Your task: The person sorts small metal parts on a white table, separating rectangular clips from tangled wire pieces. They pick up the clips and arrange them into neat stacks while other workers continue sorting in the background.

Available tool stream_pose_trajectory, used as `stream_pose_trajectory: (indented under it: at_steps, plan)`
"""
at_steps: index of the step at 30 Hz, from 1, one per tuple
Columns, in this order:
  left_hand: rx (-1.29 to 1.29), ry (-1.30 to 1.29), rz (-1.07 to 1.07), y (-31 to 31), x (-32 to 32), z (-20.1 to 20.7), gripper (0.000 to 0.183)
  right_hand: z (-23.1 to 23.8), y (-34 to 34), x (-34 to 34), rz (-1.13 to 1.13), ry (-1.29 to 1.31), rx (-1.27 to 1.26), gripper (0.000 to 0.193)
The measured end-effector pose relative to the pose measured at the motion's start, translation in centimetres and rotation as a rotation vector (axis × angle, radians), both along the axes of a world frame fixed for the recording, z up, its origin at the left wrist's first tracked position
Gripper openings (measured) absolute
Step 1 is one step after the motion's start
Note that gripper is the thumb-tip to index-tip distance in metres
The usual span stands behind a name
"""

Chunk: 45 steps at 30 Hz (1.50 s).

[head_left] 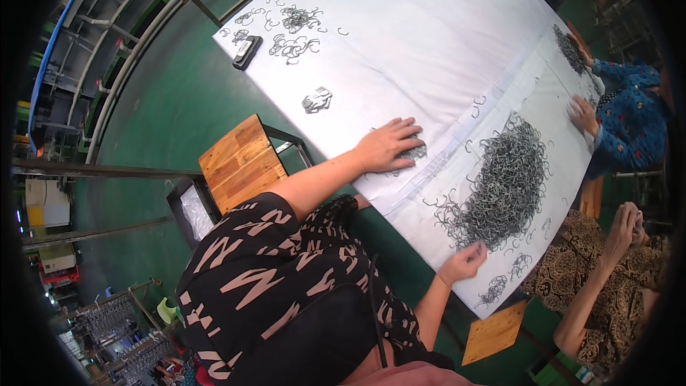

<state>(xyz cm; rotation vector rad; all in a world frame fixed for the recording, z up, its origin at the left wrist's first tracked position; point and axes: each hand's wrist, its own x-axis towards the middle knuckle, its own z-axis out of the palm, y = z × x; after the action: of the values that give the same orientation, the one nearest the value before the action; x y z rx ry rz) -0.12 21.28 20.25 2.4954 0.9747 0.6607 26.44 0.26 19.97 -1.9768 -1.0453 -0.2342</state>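
Observation:
A large dark heap of small curved metal hooks (506, 186) lies on the white-covered table (400, 36). My left hand (389, 145) rests palm down with fingers spread, over a small cluster of metal hooks (414, 151) that it partly hides. At the heap's near edge, my right hand (463, 263) is closed with the fingertips together. Something dark shows at those fingertips, too small to make out. Two small groups of hooks, one of them a loose bunch (493, 289), lie to the right of that hand.
Beyond my left hand lie a bundle of hooks (316, 100), scattered hooks (296, 20) and a black handheld device (247, 53) near the edge. A wooden stool (243, 161) stands left. Across the table sit a person in blue (632, 118) and one in brown pattern (589, 271).

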Motion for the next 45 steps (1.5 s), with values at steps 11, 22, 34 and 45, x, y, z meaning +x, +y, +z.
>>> stream_pose_trajectory:
  at_steps: [11, 22, 34, 45]
  plan:
    - [0.138, 0.265, 0.927, 1.6, -11.3, 0.6, 0.054, -0.8, 11.6, -10.5, 0.590, -0.368, -0.171, 0.003]
    - [-0.123, -0.066, 0.230, -0.2, -4.5, 0.3, 0.040, 1.6, 10.3, -9.6, 0.495, -0.253, -0.065, 0.021]
    - [-0.010, 0.077, -0.222, 1.6, -4.2, 0.8, 0.059, 1.9, -6.2, -7.0, -0.225, -0.193, -0.115, 0.019]
    - [0.077, 0.018, -0.215, 1.5, -3.7, -0.5, 0.055, -17.5, -24.6, -25.8, -0.123, 1.142, -1.191, 0.028]
